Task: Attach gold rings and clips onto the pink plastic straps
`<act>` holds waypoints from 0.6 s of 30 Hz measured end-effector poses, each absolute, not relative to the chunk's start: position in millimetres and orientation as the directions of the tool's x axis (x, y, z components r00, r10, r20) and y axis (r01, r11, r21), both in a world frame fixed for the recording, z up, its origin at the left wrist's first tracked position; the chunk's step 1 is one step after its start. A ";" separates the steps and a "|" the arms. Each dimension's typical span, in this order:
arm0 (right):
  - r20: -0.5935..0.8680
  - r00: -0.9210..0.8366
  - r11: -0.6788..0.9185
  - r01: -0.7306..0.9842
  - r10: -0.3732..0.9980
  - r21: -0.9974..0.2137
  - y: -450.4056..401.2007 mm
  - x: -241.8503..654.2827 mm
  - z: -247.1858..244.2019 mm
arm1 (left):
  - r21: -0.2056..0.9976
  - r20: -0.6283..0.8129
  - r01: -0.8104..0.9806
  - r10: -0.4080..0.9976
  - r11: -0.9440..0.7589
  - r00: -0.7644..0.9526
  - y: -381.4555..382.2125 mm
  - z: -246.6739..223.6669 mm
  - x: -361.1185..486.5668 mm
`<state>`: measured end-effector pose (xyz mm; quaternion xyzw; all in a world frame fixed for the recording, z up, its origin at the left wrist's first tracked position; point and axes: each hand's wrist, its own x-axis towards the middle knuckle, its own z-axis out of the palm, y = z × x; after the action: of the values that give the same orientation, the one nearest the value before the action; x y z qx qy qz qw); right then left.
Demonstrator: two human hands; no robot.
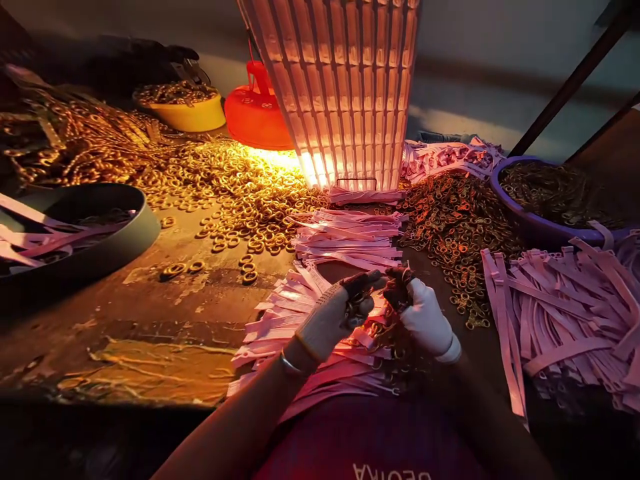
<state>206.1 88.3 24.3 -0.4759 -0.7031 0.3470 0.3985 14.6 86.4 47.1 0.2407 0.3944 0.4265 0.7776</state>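
Observation:
My left hand (330, 313), in a pale glove with dark fingertips, is curled around several small metal pieces (356, 309); their exact kind is hard to see. My right hand (424, 312), also gloved, is closed in a pinch close to the left fingertips. Whatever it grips is too small and dark to make out. Under both hands lies a spread of pink straps (280, 320), some ending in metal hooks. Another bundle of pink straps (350, 237) sits just beyond. To the right of my right hand is a heap of metal hooks (460, 220).
Metal rings (240, 180) cover the table's back left, near a red lamp (257, 113) and a yellow tub (193, 113). A ribbed panel (350, 87) rises ahead. A dark basin (145, 223) stands left; a purple basin (540, 223) and more straps (575, 307) lie right.

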 end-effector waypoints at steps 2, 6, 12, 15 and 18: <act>0.187 -0.259 0.267 0.320 0.947 -0.909 80.1 188.3 33.9 | 0.740 -0.385 -0.500 0.893 0.450 0.234 72.7 46.8 19.1; 0.151 -0.234 0.183 0.126 0.961 -0.975 75.3 160.8 38.1 | 0.780 -0.319 -0.508 0.931 0.366 0.180 60.3 42.4 21.6; 0.166 0.026 0.167 -0.045 0.986 -0.985 73.2 161.1 40.1 | 0.765 -0.281 -0.525 0.927 0.373 0.249 56.2 35.8 2.2; 0.159 0.026 0.160 -0.035 0.987 -0.987 71.3 166.8 42.1 | 0.783 -0.291 -0.470 0.908 0.406 0.300 53.6 33.6 -2.4; 0.140 -0.002 0.140 -0.022 0.990 -0.990 70.5 167.3 40.7 | 0.809 -0.282 -0.439 0.914 0.390 0.292 50.3 32.7 -3.8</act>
<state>167.3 70.5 40.7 -0.4573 -0.5295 0.4698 0.5383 -3.8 50.3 32.7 0.3107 0.3817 0.4564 0.7413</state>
